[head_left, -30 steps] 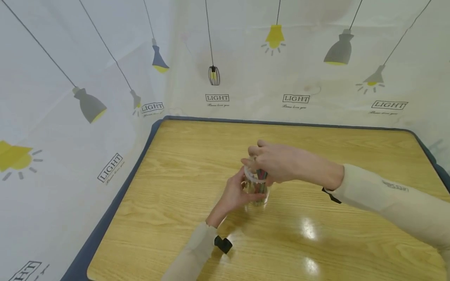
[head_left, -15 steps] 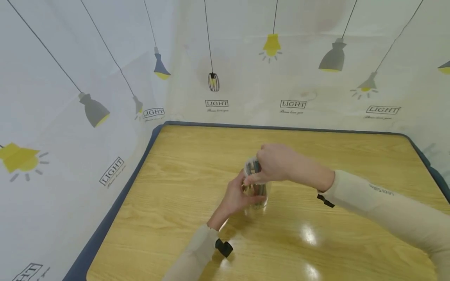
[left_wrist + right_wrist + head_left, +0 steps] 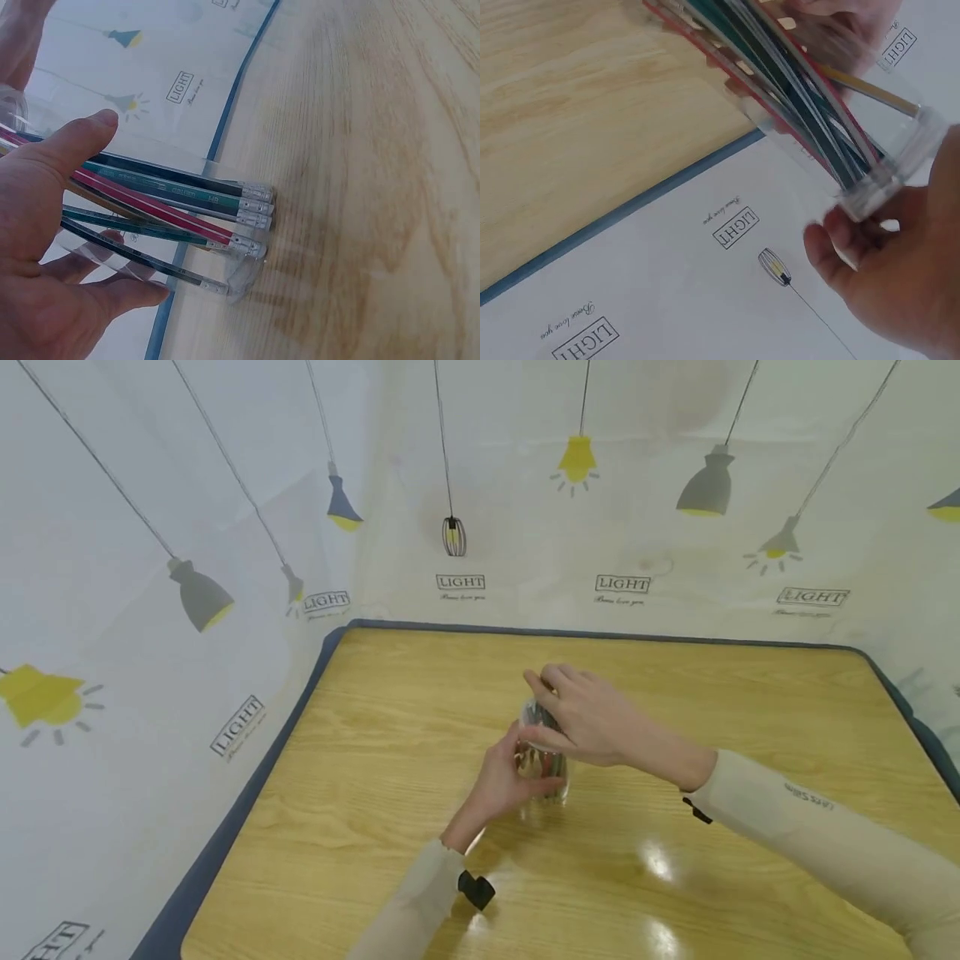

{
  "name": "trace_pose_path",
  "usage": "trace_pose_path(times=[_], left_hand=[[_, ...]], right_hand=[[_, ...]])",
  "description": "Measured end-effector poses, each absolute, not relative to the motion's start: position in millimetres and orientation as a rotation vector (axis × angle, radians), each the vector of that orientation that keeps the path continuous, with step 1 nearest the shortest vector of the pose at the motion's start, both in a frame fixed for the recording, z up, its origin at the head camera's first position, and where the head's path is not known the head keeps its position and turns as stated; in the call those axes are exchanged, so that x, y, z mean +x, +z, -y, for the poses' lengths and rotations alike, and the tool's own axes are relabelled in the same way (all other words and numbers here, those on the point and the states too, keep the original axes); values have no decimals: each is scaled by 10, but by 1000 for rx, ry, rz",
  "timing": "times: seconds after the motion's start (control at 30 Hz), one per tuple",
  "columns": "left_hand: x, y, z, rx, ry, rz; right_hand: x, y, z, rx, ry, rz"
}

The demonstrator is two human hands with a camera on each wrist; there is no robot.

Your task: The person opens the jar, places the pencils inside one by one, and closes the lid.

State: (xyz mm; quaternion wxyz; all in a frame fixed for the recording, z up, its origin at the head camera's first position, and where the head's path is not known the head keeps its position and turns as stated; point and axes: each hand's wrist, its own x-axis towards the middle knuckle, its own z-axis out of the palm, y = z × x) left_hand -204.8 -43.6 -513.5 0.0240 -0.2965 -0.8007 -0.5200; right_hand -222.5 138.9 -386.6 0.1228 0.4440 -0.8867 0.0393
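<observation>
A clear plastic jar (image 3: 553, 767) of pencils stands on the table, held around its side by my left hand (image 3: 498, 783). In the left wrist view several green, red and dark pencils (image 3: 161, 196) show through the wall, their eraser ends at the jar's bottom. My right hand (image 3: 600, 714) is at the top, its thumb across the near side of the clear lid (image 3: 530, 714) and its fingers bent around the far side. The right wrist view has those fingers (image 3: 840, 240) beside the lid's edge; the thumb is hidden there.
The light wooden table (image 3: 405, 718) has a blue-grey edge (image 3: 600, 633). Behind and to the left hangs a pale sheet (image 3: 525, 468) printed with lamps and the word LIGHT. A black strap piece (image 3: 476, 889) is at the left sleeve.
My right hand has turned and shifted its fingers about the jar's top, with the thumb now over the near rim. The left hand keeps its hold. The head view has tilted slightly.
</observation>
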Motion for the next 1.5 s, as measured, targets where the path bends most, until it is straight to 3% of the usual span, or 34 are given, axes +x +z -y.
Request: trace_pose_path(times=[0.53,0.93,1.2,1.5], left_hand=[[-2052,-5092,465,-949,-1638,2496],[-2063,-5073,412,-1012,-1557,2452],[-2062,-5127,432,-963,-1553,2457],[-2046,-5124,453,-947,-1619,2489]], right_hand=[[-2202,-3518,-1337,1727,65,2625],[-2121,-3452,-1225,1499,-140,2765],[-2159,-3555,-1244,1164,90,2977],[-2169,-3530,-1441,1322,322,3000]])
